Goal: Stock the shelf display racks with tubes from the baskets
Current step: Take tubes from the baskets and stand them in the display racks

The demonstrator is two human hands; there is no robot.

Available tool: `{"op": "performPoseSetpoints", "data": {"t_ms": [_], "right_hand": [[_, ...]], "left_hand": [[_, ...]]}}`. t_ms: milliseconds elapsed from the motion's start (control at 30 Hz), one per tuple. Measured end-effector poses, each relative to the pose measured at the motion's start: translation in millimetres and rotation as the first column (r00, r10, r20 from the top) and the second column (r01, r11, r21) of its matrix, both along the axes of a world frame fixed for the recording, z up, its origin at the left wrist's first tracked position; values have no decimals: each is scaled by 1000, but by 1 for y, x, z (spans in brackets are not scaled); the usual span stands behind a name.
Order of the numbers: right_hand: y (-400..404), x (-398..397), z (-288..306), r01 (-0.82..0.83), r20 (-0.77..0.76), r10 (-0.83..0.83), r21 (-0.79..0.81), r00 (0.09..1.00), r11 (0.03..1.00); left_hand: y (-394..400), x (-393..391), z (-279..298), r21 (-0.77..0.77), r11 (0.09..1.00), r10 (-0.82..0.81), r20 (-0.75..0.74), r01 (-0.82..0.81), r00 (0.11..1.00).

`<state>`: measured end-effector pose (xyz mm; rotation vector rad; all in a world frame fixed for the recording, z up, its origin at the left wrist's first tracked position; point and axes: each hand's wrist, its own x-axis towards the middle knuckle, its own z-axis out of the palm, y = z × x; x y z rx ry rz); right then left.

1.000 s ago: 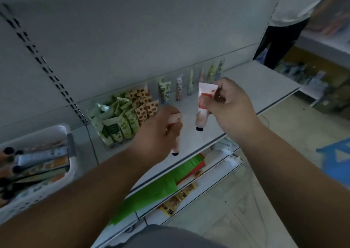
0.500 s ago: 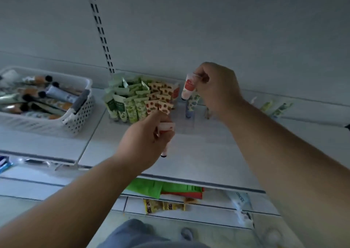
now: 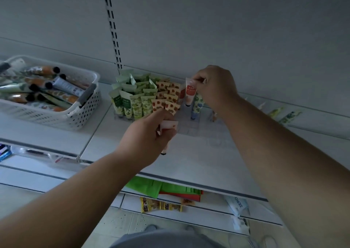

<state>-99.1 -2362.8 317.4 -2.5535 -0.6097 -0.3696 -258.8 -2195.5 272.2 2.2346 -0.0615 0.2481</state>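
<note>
My right hand (image 3: 215,86) pinches the top of a white and red tube (image 3: 190,92), which hangs cap down just right of the filled rows in the clear display rack (image 3: 189,128). Green-patterned tubes (image 3: 132,98) and orange-patterned tubes (image 3: 167,96) stand packed in the rack's left part. A blue-patterned tube (image 3: 197,105) stands behind the held one. My left hand (image 3: 149,136) grips a second white tube (image 3: 166,132), cap down, above the shelf in front of the rack. A white basket (image 3: 75,113) with several tubes sits on the shelf at left.
The white shelf (image 3: 198,162) has bare surface in front of the rack. A few loose tubes (image 3: 284,115) stand along the back wall at right. Lower shelves hold green and red packs (image 3: 164,189) and yellow snack packets (image 3: 161,206). A slotted upright (image 3: 111,26) runs up the back panel.
My right hand has carried its tube lower, to the rack beside the orange-patterned tubes. The view has turned slightly towards the rack. My left hand holds its tube in much the same place.
</note>
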Motion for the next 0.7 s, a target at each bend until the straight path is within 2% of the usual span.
{"op": "performPoseSetpoints", "data": {"t_ms": [433, 700], "right_hand": [[-13, 15, -1, -74, 11, 75, -54, 997, 996], [-12, 27, -8, -113, -129, 101, -88, 987, 990]], "left_hand": [[-10, -7, -7, 56, 996, 72, -45, -70, 996], [-22, 0, -8, 34, 997, 72, -43, -71, 996]]}}
